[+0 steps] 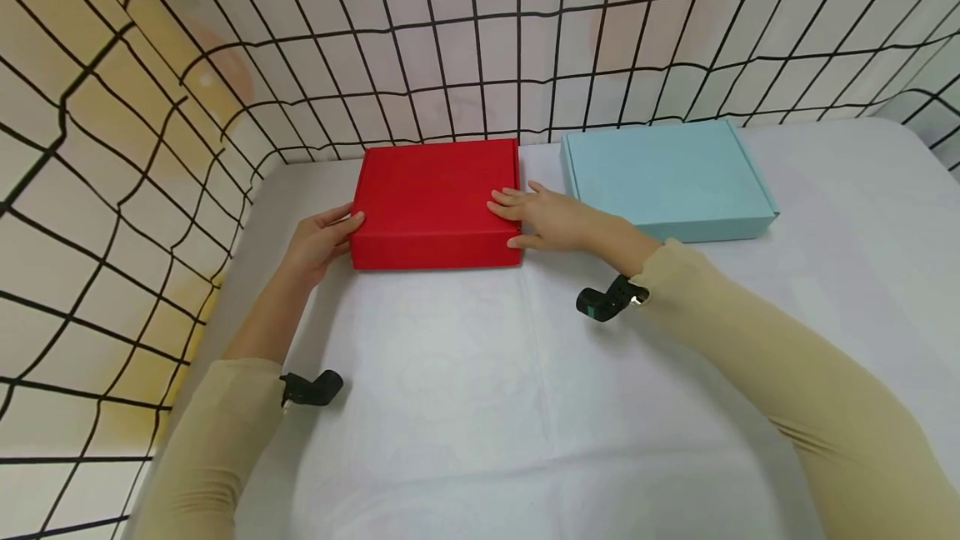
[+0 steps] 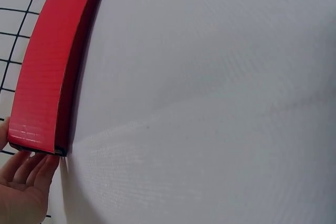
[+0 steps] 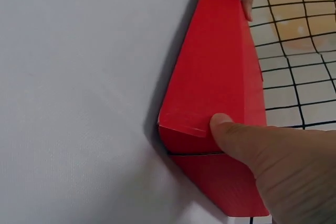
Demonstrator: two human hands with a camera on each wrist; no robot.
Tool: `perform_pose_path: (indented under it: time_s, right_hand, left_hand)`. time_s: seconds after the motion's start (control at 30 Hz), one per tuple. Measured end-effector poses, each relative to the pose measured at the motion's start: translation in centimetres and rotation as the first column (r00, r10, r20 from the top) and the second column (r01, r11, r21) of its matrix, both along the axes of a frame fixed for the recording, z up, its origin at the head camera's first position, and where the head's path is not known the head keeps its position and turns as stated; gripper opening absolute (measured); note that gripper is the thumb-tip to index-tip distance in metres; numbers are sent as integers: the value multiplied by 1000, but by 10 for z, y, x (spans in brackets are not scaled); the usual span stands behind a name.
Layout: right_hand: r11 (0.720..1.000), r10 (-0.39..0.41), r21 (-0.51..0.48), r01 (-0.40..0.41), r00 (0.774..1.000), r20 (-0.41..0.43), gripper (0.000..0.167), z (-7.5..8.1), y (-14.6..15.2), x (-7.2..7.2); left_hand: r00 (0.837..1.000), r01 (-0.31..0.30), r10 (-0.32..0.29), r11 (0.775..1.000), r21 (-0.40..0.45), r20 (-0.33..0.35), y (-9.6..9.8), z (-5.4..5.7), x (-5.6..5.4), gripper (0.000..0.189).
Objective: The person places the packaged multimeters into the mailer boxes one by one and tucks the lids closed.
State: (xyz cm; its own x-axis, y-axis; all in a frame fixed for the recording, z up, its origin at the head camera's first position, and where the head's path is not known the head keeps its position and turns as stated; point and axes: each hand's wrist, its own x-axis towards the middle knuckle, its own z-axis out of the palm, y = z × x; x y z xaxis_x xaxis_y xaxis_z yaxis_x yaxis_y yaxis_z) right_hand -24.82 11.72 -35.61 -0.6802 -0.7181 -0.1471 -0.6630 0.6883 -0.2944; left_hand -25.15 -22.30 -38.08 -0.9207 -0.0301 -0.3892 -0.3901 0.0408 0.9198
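A closed red cardboard box (image 1: 431, 190) lies flat on the white table towards the back. My left hand (image 1: 317, 244) grips its left end, thumb over the top edge and fingers against the side. In the left wrist view those fingers (image 2: 32, 174) bear on the end of the box. At the other end my right hand (image 1: 553, 219) rests spread on the right part of the lid. Its thumb (image 3: 223, 129) lies along the box's front face in the right wrist view. To the right is a closed light blue box (image 1: 667, 177), partly behind my right forearm.
A black wire grid (image 1: 480, 48) stands behind the boxes and along the left side. White cloth (image 1: 450, 407) covers the table in front. Each sleeve carries a small black wrist camera (image 1: 311, 388).
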Motion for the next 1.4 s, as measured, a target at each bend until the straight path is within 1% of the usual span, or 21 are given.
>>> perform_pose_path:
  time_s: [0.1,0.2,0.33,0.47,0.6,0.8,0.9,1.0,1.1,1.23,1.4]
  right_hand:
    - [1000,2,13,-2,1000,-1,66,0,0,-1]
    - [1000,-8,-4,8,1000,15,66,-1,-1,-1]
    - [999,-32,-28,33,999,44,65,-1,-2,0]
    - [1000,-19,-14,20,1000,20,66,-1,-2,1]
    - [1000,5,-4,-5,1000,0,67,-2,-1,1]
    - [1000,-6,-18,6,1000,5,65,-4,-2,1]
    - [1000,-19,-15,19,1000,-3,65,-4,-2,1]
    - [1000,-15,-11,14,1000,-7,67,-5,-2,1]
    - [1000,7,-15,-7,1000,-29,68,-5,-1,1]
    - [999,25,-34,-27,997,-68,67,-6,0,1]
    - [999,17,-34,-20,996,-82,66,-5,0,1]
  left_hand:
    - [1000,3,-3,1000,4,2,-1,0,0,62]
    - [1000,5,-5,1000,-3,2,-1,0,0,62]
    - [1000,-8,8,1000,-18,10,-1,0,0,61]
    - [1000,-18,18,999,-32,15,1,0,-1,61]
    - [1000,-11,11,999,-30,18,0,0,-1,62]
    - [1000,-4,4,1000,-2,17,-3,0,0,62]
    - [1000,-4,4,1000,0,11,-3,0,0,62]
    - [1000,-5,5,1000,1,17,-3,0,0,63]
    - [1000,-3,2,999,45,27,-4,-1,0,65]
    - [1000,7,-9,997,82,26,-4,0,0,65]
    - [999,11,-13,998,64,33,-5,2,0,65]
